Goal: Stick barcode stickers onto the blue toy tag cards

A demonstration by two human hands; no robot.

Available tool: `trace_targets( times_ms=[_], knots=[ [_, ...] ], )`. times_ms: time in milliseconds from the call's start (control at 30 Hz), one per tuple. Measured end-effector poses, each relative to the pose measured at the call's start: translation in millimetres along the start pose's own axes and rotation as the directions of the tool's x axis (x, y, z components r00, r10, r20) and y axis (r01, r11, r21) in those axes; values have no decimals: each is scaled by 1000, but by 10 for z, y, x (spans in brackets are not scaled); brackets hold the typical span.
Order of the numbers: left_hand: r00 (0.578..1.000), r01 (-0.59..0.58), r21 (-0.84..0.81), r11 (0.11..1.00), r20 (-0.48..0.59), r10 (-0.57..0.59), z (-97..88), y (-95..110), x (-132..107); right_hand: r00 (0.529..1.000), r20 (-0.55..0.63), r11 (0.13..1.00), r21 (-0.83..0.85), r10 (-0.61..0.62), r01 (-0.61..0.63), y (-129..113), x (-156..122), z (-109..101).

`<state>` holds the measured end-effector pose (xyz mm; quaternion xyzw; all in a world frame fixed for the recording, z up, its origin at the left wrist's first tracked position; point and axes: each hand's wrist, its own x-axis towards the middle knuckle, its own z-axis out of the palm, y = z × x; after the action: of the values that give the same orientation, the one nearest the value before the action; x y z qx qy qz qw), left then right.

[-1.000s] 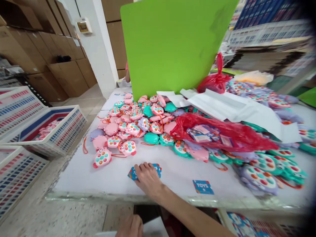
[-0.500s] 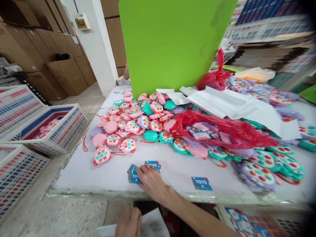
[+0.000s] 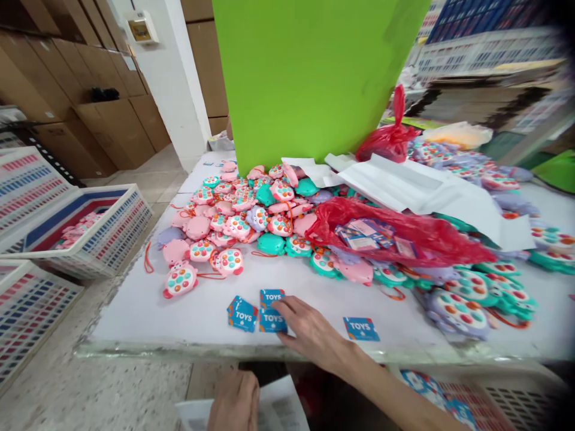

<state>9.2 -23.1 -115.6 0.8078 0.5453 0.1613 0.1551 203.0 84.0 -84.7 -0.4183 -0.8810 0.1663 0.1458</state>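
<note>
My right hand (image 3: 309, 330) lies flat on the white table (image 3: 202, 311), fingers stretched, its fingertips touching a fanned group of blue "TOYS" cards (image 3: 258, 312). One more blue "TOYS" card (image 3: 361, 328) lies alone just right of that hand. My left hand (image 3: 234, 400) is low at the frame's bottom, below the table edge, its fingers curled on a white sheet of paper (image 3: 278, 407). A heap of pink, teal and purple toy phones (image 3: 242, 224) covers the table behind the cards.
A red plastic bag (image 3: 404, 236) with cards inside lies on the toys. White paper (image 3: 422, 188) and a big green board (image 3: 314, 78) stand behind. Striped plastic baskets (image 3: 85, 230) sit at the left, another basket (image 3: 449, 401) under the table.
My right hand slid to the right along the table edge, uncovering and spreading the blue cards. The left hand stayed low by the paper.
</note>
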Motion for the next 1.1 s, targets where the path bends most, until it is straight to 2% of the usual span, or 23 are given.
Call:
trace_targets(
  times_ms=[133, 233, 367, 500, 567, 667, 767, 867, 933, 1000, 1100],
  knots=[
    [980, -199, 84, 976, 24, 198, -32, 174, 234, 998, 39, 998, -21, 57, -57, 266, -370, -106],
    [945, -309, 160, 938, 160, 284, 28, 313, 451, 996, 37, 996, -37, 87, -85, 353, -568, -113],
    [914, -323, 162, 932, 307, 264, 134, 452, 671, 988, -78, 986, -91, 135, -141, 513, -918, -31],
    [901, -297, 145, 944, 369, 227, 208, 499, 754, 967, -146, 950, -203, 210, -237, 691, -1302, 149],
    [911, -269, 177, 947, 365, 191, 242, 499, 766, 966, -135, 942, -226, 222, -248, 693, -1373, 240],
    [922, -257, 226, 940, 348, 168, 293, 490, 779, 969, -102, 950, -196, 227, -243, 592, -1279, 327],
    [916, -269, 236, 934, 362, 172, 316, 469, 784, 966, -54, 961, -101, 254, -259, 468, -1079, 327],
    [927, -246, 205, 947, 335, 168, 238, 436, 759, 957, -28, 955, 75, 288, -286, 371, -966, 222],
    [949, -204, 133, 970, 270, 163, 96, 430, 728, 937, -62, 914, 250, 344, -320, 305, -977, 103],
    [969, -118, 18, 993, 220, 111, -101, 455, 705, 905, -64, 825, 442, 420, -352, 225, -1030, -20],
    [973, 52, -133, 990, 228, -20, -377, 532, 698, 901, -7, 711, 617, 434, -338, 75, -1120, -119]
  ],
)
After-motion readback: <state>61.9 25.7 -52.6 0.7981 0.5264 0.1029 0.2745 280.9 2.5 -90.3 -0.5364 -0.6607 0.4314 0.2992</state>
